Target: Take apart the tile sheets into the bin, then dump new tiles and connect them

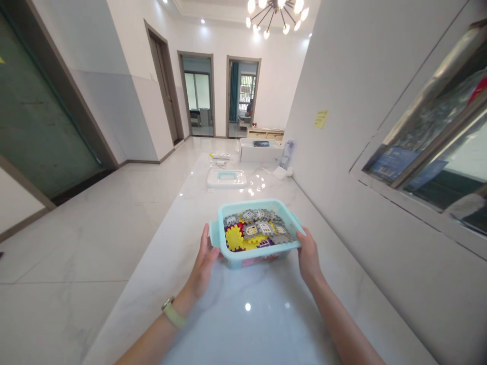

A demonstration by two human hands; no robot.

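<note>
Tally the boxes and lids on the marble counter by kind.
Teal-rimmed plastic tub: 1
Clear plastic lid with teal handle: 1
White box: 1
Total: 3

**Markings check: no legible text**
Yellow sticky note (pixel 321 119) on the wall at 2 o'clock, blue printed sheet (pixel 407 165) behind glass at 3 o'clock, and white box (pixel 261 150) at 12 o'clock: markings too small or blurred to read.
</note>
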